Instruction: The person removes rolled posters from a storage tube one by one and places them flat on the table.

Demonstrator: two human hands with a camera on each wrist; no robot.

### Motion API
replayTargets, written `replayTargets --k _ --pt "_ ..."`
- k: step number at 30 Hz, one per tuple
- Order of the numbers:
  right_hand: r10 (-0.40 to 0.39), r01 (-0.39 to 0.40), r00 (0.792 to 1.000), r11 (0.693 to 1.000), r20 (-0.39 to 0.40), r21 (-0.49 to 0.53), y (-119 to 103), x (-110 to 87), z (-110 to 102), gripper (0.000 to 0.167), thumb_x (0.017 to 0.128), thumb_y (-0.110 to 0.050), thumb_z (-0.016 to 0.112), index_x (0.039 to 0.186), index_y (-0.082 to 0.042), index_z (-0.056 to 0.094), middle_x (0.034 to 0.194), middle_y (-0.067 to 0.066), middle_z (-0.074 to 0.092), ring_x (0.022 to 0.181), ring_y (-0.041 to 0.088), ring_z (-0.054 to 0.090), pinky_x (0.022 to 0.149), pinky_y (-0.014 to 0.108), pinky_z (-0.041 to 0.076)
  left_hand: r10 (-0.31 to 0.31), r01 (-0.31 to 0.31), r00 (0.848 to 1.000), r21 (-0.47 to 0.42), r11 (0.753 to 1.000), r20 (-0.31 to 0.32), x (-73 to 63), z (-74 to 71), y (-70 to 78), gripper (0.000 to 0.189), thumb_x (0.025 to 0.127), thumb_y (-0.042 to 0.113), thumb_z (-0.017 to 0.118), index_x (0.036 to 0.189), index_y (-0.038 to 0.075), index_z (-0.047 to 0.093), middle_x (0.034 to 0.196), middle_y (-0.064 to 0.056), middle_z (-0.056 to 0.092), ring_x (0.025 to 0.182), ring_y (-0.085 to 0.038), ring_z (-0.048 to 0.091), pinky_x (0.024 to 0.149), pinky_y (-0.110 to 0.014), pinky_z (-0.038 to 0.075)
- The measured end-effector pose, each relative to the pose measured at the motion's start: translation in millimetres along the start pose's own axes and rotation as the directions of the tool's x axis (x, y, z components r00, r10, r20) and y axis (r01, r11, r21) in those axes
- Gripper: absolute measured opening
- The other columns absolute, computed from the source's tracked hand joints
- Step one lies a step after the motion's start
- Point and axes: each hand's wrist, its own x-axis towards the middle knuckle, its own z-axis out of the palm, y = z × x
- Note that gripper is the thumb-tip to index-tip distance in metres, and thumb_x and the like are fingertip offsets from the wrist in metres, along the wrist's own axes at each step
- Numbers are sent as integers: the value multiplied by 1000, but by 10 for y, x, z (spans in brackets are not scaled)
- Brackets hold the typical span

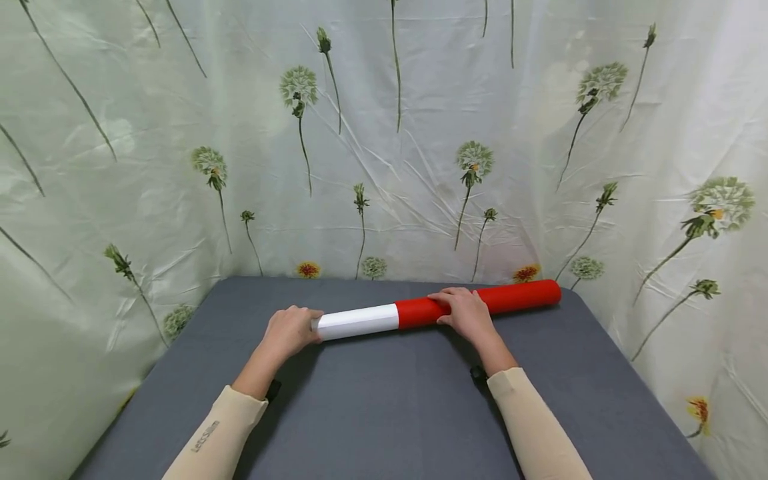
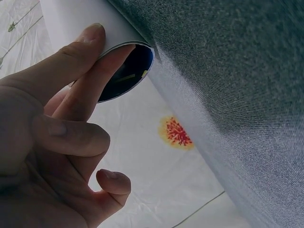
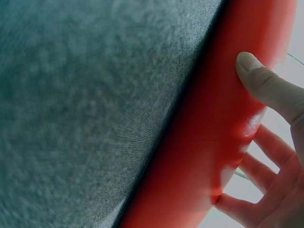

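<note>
A long red tube (image 1: 522, 297) lies slantwise across the far part of the dark grey table, and a white rolled sheet (image 1: 360, 323) extends from its left end. My left hand (image 1: 293, 331) pinches the roll's free end. In the left wrist view the thumb presses the outside of the white roll (image 2: 71, 23) while a finger reaches into its open end, where a dark blue inner face shows. My right hand (image 1: 465, 312) grips the red tube from above. The right wrist view has the thumb on one side of the tube (image 3: 199, 118) and the fingertips on the other.
The grey tabletop (image 1: 372, 407) stretches toward me below the tube. Behind the table and along its sides hangs a pale curtain (image 1: 252, 133) printed with dandelions. Dark straps show at both wrists, below beige sleeves (image 1: 537, 420).
</note>
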Motion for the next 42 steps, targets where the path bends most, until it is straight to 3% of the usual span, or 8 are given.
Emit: replayTargets --k 29,42 --pt "-16 16 1000 1000 0 -14 60 14 -31 59 86 -21 88 142 -25 70 143 11 68 136 39 58 120 71 33 -14 14 1000 3 1000 -17 1 -25 -10 55 79 32 94 129 19 78 107 -10 82 85 -29 75 64 -43 55" --pt "-4 4 1000 1000 9 -3 126 28 -27 58 87 -19 88 142 -24 69 143 12 69 137 40 57 120 72 32 -33 33 999 10 999 7 0 -38 -16 56 79 31 94 130 16 78 109 -11 82 86 -27 75 66 -43 55"
